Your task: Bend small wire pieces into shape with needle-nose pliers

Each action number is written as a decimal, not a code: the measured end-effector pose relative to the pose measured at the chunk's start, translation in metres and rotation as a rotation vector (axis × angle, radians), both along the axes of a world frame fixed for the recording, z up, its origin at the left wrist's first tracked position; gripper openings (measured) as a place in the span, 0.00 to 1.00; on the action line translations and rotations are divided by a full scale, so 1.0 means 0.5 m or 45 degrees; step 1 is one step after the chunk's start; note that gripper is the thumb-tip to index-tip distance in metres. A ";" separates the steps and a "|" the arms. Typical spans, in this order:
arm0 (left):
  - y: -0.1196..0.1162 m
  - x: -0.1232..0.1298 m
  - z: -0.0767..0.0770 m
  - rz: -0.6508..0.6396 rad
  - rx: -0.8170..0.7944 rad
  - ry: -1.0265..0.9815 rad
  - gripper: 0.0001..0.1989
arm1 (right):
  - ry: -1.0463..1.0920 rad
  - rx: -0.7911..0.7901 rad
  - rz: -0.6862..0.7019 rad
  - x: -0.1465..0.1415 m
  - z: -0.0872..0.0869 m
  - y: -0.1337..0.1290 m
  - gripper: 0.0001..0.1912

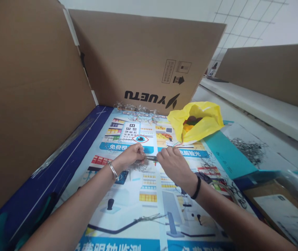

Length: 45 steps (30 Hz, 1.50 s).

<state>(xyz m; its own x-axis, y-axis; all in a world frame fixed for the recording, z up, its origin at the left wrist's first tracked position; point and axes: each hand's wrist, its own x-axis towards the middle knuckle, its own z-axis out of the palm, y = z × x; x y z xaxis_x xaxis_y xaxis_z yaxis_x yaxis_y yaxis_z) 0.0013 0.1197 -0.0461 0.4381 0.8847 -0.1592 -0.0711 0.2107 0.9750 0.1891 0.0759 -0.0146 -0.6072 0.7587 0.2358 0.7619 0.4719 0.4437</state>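
My right hand is closed around a pair of small metal pliers, whose jaws point left toward my other hand. My left hand is pinched at the jaws' tip, with thin wire looping below the fingers. What exactly lies between the left fingertips is too small to make out. Both hands are over a printed poster that covers the table.
Cardboard panels stand at the back and left. A yellow bag sits at the back right, near a teal folder. Clear tangled bits lie along the back, dark wire pieces at right, thin wires in front.
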 end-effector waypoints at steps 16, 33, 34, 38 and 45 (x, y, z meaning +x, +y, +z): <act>-0.002 0.009 0.007 0.056 0.006 0.023 0.11 | 0.031 -0.046 -0.009 0.002 -0.018 0.004 0.08; 0.006 -0.002 -0.003 -0.014 0.019 -0.015 0.10 | 0.122 -0.099 -0.026 0.016 -0.041 0.021 0.08; 0.007 -0.005 -0.004 -0.025 0.020 -0.022 0.10 | 0.148 -0.118 -0.041 0.016 -0.045 0.024 0.08; 0.009 -0.010 -0.003 -0.031 0.010 -0.042 0.10 | 0.247 -0.249 -0.093 0.015 -0.062 0.036 0.07; 0.007 -0.014 0.002 -0.051 0.018 -0.034 0.11 | 0.413 -0.514 -0.174 0.010 -0.064 0.046 0.12</act>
